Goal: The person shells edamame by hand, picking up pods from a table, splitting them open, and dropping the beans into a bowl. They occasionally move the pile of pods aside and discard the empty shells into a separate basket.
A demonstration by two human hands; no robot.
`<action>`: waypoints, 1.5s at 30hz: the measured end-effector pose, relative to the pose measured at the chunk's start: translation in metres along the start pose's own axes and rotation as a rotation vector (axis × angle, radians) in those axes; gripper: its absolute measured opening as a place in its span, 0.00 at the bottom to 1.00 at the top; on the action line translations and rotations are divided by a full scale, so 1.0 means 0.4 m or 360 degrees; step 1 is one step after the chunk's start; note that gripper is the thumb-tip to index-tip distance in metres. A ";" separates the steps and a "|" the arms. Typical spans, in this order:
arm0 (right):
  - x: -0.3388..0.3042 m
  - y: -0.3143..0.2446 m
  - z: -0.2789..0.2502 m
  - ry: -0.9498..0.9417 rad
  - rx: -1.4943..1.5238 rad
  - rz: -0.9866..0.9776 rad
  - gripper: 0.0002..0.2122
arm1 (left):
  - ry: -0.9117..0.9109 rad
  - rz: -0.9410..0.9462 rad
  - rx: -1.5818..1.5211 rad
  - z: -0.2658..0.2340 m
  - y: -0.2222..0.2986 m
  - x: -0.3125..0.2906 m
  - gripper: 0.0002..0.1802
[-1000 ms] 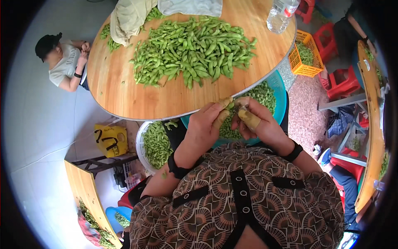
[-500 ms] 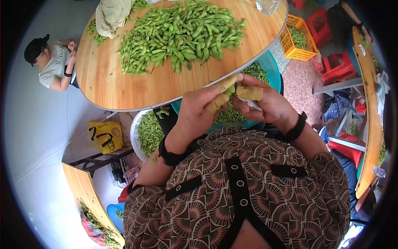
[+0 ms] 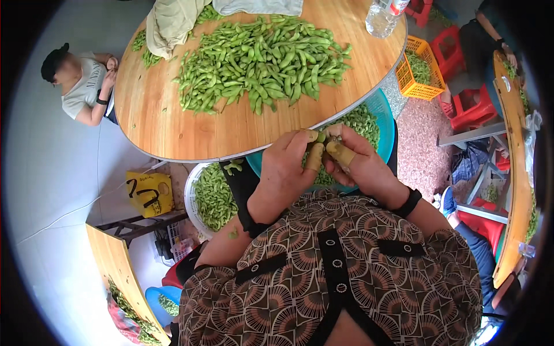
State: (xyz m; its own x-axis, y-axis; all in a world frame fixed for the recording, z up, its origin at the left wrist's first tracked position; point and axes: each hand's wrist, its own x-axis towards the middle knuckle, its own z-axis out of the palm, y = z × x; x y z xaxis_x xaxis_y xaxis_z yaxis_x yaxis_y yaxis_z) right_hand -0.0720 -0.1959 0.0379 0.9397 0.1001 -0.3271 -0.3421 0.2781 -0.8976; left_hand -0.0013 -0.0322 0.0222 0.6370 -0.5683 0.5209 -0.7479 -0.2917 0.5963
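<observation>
My left hand (image 3: 283,168) and my right hand (image 3: 371,169) meet over a teal basin (image 3: 389,128), just off the near edge of the round wooden table. Tan wraps cover the thumbs and some fingertips. Both hands are closed, pinching a green edamame pod (image 3: 321,138) between their fingertips; much of it is hidden. A small pale patch shows under my right fingers, too unclear to name. Shelled-looking green pieces and pods (image 3: 362,125) fill the basin. Ahead, a large heap of edamame pods (image 3: 259,66) lies on the table (image 3: 184,135).
A white basket (image 3: 193,218) of pods stands at left, beside a yellow bag (image 3: 151,193). On the table are a beige cloth (image 3: 168,26) and a water bottle (image 3: 381,22). An orange crate (image 3: 424,89) and red stools (image 3: 473,106) stand right. A person (image 3: 86,86) sits far left.
My hands have lowered slightly toward me and drawn closer around the pod. The view has shifted, so the table and heap sit lower and more of the bottle shows.
</observation>
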 end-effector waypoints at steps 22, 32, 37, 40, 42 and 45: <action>0.059 0.094 -0.055 0.0312 -0.0806 -0.0984 0.09 | -0.0402 -0.0490 -0.0488 -0.016 0.012 -0.021 0.13; 0.042 0.051 -0.056 0.0104 -0.0757 -0.0409 0.09 | -0.0545 -0.0802 -0.0535 -0.034 -0.006 -0.042 0.08; 0.033 0.047 -0.019 0.0065 -0.1103 -0.0830 0.08 | -0.0535 -0.0530 -0.0480 -0.037 0.001 -0.042 0.08; 0.038 0.072 -0.007 0.0193 -0.1231 -0.0995 0.09 | -0.0593 -0.0414 -0.0358 -0.027 0.004 -0.046 0.08; 0.050 0.086 -0.012 0.0283 -0.1242 -0.1095 0.09 | -0.0596 -0.0388 -0.0358 -0.026 0.003 -0.050 0.09; 0.059 0.088 -0.044 0.0153 -0.1052 -0.0816 0.09 | -0.0600 -0.0555 -0.0610 -0.035 0.005 -0.049 0.10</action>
State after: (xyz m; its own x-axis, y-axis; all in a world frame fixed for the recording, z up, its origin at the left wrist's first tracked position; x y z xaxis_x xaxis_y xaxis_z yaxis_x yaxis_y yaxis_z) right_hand -0.0618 -0.2005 -0.0068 0.9849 0.0236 0.1717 0.1689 -0.3525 -0.9204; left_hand -0.0127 -0.0108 0.0220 0.6691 -0.7416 0.0480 -0.3444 -0.2521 0.9043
